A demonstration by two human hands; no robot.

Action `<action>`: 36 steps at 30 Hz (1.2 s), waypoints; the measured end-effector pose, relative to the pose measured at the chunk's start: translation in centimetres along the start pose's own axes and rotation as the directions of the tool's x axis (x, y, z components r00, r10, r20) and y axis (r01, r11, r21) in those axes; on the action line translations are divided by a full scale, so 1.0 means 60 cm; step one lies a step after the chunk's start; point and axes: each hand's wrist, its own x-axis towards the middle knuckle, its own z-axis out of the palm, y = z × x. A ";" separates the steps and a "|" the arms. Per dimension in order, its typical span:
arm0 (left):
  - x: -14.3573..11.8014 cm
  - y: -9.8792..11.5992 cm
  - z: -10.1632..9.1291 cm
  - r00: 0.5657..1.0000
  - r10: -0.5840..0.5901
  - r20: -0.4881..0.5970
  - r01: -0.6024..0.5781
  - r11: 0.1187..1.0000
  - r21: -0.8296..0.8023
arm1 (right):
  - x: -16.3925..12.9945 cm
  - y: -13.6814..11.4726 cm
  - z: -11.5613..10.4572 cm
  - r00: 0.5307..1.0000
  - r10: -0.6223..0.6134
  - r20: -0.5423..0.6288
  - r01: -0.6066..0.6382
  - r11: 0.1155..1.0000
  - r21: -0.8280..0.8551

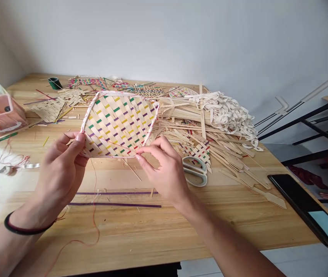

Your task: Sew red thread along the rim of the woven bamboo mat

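Note:
A woven bamboo panel [120,123] with green, yellow, purple and red strips is held up over the table. White tape wound with red thread edges it. My left hand [65,161] grips its lower left corner between thumb and fingers. My right hand [164,165] is pinched at the lower right edge. Red thread [109,142] runs across the panel's face from the left thumb to the right fingertips; whether a needle is there is too small to tell. A loose thread tail [96,215] hangs down to the table.
Scissors [195,171] lie right of my right hand. Behind are bundled bamboo strips [187,107], white tape [230,111] and woven pieces [51,109]. A pink box [0,115] and green spool [54,83] stand left. A phone [305,207] sits at the right edge. Purple strips [117,205] lie in front.

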 end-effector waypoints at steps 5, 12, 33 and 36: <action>-0.002 0.001 0.002 1.000 0.001 0.014 -0.002 1.000 0.002 | -0.001 0.001 0.002 0.999 -0.005 0.045 0.006 1.000 -0.009; 0.000 0.000 0.002 0.999 0.022 -0.025 -0.022 1.000 0.015 | -0.001 -0.005 0.000 0.997 -0.030 0.074 0.031 0.999 -0.012; -0.006 0.004 0.018 0.998 0.027 -0.059 -0.032 0.997 -0.075 | -0.010 -0.016 0.009 0.989 -0.142 -0.041 0.131 0.973 -0.190; -0.005 0.006 0.017 0.998 0.038 -0.049 -0.042 0.995 -0.095 | -0.014 -0.022 0.016 0.987 -0.157 -0.018 0.153 0.977 -0.147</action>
